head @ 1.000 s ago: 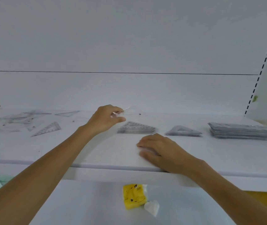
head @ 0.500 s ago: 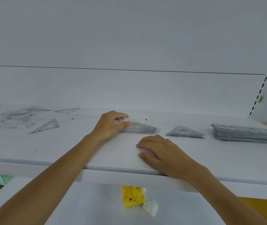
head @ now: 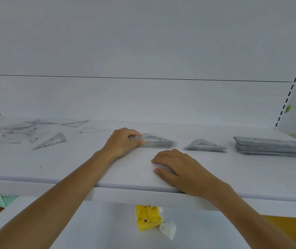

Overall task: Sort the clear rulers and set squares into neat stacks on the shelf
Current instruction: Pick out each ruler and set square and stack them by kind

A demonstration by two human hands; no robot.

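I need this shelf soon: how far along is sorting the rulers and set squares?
Partly done. Three stacks stand: the middle stack, a smaller triangle stack and a long stack. The left hand pinches a clear set square over the middle stack. Loose pieces on the left lie unsorted.

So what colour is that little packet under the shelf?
The packet is yellow with a cartoon face; head view.

White shelf point(head: 251, 173) with clear drawing instruments.
Left: loose set squares point(head: 51, 141); centre: set-square stack point(head: 159, 142), second stack point(head: 204, 147) beside it; right: ruler stack point(head: 273, 146).
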